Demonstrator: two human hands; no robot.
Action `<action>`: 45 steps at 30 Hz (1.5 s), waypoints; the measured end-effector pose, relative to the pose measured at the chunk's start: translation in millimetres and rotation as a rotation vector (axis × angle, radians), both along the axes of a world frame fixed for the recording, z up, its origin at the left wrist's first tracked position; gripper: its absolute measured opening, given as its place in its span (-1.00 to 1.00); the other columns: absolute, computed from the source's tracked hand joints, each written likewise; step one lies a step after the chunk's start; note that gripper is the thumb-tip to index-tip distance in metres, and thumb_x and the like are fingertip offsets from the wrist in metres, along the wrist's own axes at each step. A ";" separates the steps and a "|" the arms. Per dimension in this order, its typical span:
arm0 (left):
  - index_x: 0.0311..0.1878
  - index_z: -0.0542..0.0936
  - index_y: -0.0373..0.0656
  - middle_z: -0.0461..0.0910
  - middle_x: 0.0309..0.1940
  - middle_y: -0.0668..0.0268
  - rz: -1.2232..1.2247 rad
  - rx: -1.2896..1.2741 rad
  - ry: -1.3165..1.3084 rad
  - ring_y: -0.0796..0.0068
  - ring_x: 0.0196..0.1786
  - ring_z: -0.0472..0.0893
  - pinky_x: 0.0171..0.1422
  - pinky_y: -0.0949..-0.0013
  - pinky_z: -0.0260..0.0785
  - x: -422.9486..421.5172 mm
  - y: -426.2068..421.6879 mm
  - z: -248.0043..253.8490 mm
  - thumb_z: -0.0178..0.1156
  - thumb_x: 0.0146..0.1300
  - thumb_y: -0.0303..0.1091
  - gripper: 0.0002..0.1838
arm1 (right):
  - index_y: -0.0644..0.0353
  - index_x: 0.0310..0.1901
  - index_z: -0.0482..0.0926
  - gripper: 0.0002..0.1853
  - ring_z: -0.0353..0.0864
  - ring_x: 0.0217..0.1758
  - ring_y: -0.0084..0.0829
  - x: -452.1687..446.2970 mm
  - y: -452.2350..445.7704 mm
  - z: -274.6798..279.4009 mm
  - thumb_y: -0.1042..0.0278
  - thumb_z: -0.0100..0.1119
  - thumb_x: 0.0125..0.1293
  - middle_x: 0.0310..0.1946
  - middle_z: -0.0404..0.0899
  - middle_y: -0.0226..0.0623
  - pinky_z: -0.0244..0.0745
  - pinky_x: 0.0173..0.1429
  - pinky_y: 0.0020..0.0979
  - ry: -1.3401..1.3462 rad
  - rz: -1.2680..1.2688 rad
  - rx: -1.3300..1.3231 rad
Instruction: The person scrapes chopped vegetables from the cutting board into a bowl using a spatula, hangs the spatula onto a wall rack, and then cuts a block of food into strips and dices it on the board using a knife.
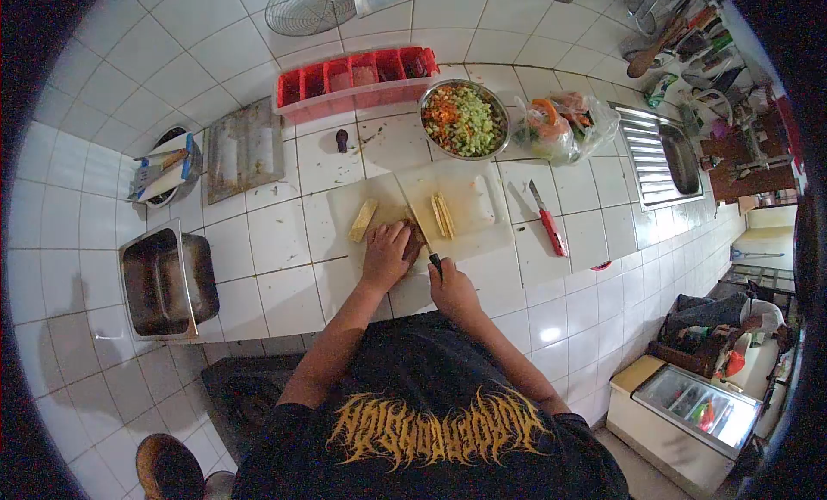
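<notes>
My right hand (454,291) grips the black handle of a kitchen knife (419,217), its blade lying across a pale cutting board (482,186). Close to the blade's left side, my left hand (388,254) presses down with bent fingers on a brownish piece that the fingers mostly cover. Left of that hand is a yellowish, grainy block (363,220), which looks like tempeh. Right of the blade, similar thin slices (443,216) stand side by side on the board.
A red-handled knife (550,227) lies right of the board. Behind are a steel bowl of diced vegetables (463,119), a plastic bag of vegetables (564,130) and a red sectioned container (357,91). A metal pan (168,280) sits at left, a sink (679,160) far right.
</notes>
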State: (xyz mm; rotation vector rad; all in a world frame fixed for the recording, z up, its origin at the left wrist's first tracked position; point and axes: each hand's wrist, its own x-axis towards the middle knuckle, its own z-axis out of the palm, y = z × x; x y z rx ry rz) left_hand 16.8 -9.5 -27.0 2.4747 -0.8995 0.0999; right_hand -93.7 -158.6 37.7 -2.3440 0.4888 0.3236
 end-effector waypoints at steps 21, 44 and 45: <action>0.13 0.59 -0.21 0.56 0.19 0.13 -0.007 -0.019 -0.017 0.03 0.24 0.49 0.39 -0.05 0.27 0.0 2.9 -3.2 0.35 0.25 -0.16 -0.54 | 0.31 -0.07 0.36 -0.61 0.65 -0.28 0.37 1.5 -1.2 -0.7 0.04 -0.07 0.58 -0.44 0.62 0.33 0.53 -0.19 0.27 0.018 -0.046 0.013; 0.04 0.60 -0.24 0.55 0.12 0.10 0.000 -0.076 -0.023 0.00 0.18 0.50 0.40 -0.06 0.26 1.3 -1.1 -3.9 0.36 0.21 -0.24 -0.60 | 0.35 -0.10 0.36 -0.61 0.67 -0.31 0.34 0.8 3.3 0.5 0.07 -0.06 0.58 -0.43 0.63 0.32 0.56 -0.21 0.26 0.027 0.009 0.001; 0.05 0.60 -0.25 0.55 0.13 0.10 -0.015 -0.088 -0.005 0.00 0.19 0.50 0.40 -0.06 0.26 2.0 -0.2 -1.2 0.36 0.20 -0.25 -0.60 | 0.35 -0.10 0.36 -0.61 0.67 -0.31 0.33 1.1 4.2 0.4 0.08 -0.06 0.58 -0.42 0.64 0.31 0.56 -0.21 0.26 0.037 0.010 0.007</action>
